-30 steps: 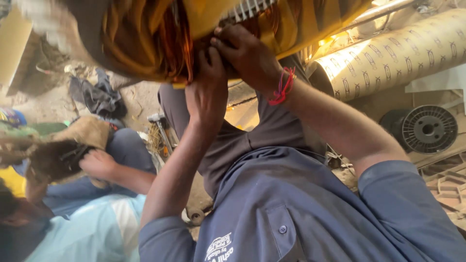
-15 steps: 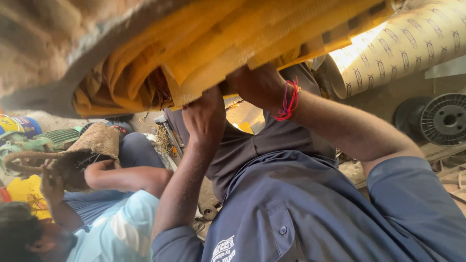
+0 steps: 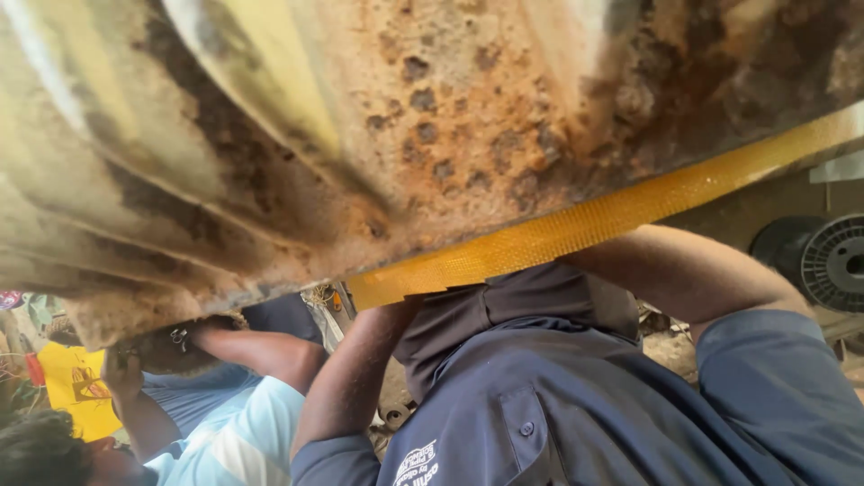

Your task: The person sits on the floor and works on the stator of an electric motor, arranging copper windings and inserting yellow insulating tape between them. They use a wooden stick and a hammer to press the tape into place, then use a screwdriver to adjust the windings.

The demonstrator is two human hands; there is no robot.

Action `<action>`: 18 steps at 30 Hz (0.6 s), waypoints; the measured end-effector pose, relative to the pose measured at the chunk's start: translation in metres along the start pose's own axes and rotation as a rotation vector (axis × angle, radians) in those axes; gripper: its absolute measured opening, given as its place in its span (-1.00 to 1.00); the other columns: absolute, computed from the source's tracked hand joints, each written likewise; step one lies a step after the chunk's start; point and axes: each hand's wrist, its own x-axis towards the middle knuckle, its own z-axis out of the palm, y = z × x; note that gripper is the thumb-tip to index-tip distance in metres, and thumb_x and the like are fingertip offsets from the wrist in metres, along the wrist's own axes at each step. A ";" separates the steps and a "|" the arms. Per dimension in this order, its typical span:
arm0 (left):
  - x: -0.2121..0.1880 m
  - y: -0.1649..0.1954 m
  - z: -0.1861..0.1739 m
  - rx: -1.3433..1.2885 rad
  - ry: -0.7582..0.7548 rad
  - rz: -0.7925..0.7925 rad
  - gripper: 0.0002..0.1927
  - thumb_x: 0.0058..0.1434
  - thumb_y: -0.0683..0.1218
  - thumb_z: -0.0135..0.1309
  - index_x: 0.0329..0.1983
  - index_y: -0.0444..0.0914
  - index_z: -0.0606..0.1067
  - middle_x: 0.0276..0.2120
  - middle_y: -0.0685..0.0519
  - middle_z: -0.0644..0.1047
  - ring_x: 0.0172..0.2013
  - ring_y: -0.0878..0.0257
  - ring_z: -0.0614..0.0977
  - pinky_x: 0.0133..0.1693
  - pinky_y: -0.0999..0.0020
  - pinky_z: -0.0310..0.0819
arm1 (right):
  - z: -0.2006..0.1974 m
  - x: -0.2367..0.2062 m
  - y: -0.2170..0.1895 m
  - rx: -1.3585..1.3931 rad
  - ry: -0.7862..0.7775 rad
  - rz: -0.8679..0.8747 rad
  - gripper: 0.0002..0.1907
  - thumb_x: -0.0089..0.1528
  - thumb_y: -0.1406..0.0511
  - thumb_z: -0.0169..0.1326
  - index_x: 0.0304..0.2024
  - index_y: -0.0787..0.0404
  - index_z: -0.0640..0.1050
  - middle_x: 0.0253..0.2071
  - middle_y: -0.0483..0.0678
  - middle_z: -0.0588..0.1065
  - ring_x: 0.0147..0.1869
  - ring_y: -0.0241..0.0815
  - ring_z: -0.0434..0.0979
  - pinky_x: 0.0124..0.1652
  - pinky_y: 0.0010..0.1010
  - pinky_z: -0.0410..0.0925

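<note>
Dusty ground and a grey spool (image 3: 832, 261) sit behind. Up close I see a big rusty panel (image 3: 360, 135) with a yellow strip (image 3: 576, 229) on its edge. Both arms go under it, so I cannot tell what my hands do. It looks heavy, stiff and rough; I would hold the edge.

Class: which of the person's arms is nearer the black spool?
Right. The right arm lies just left of the black spool; the left arm is across the body, far from it.
</note>
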 end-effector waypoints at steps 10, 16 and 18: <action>0.014 0.013 -0.039 -0.019 -0.091 -0.263 -0.82 0.31 -0.19 0.09 -0.03 -0.26 0.48 -0.17 -0.10 0.53 -0.17 -0.06 0.64 -0.11 0.06 0.54 | -0.031 0.062 -0.031 -0.326 0.034 0.039 -0.74 0.18 0.32 0.15 -0.08 0.25 0.57 -0.15 0.12 0.57 -0.01 0.15 0.59 -0.05 -0.08 0.45; 0.024 0.016 -0.062 -0.010 0.066 -0.238 -0.82 0.30 -0.19 0.09 -0.04 -0.26 0.47 -0.17 -0.09 0.53 -0.19 -0.04 0.64 -0.14 0.09 0.54 | -0.048 0.079 -0.056 -0.211 0.079 0.040 -0.69 0.29 0.34 0.13 0.07 0.32 0.60 -0.17 0.08 0.56 -0.11 0.04 0.57 -0.12 -0.18 0.43; 0.024 0.016 -0.063 -0.015 0.075 -0.232 -0.82 0.30 -0.20 0.09 -0.04 -0.26 0.47 -0.17 -0.09 0.53 -0.20 -0.03 0.64 -0.15 0.10 0.54 | -0.050 0.080 -0.059 -0.258 0.117 0.010 -0.70 0.29 0.34 0.12 0.06 0.33 0.59 -0.14 0.03 0.55 -0.03 0.00 0.56 -0.05 -0.24 0.44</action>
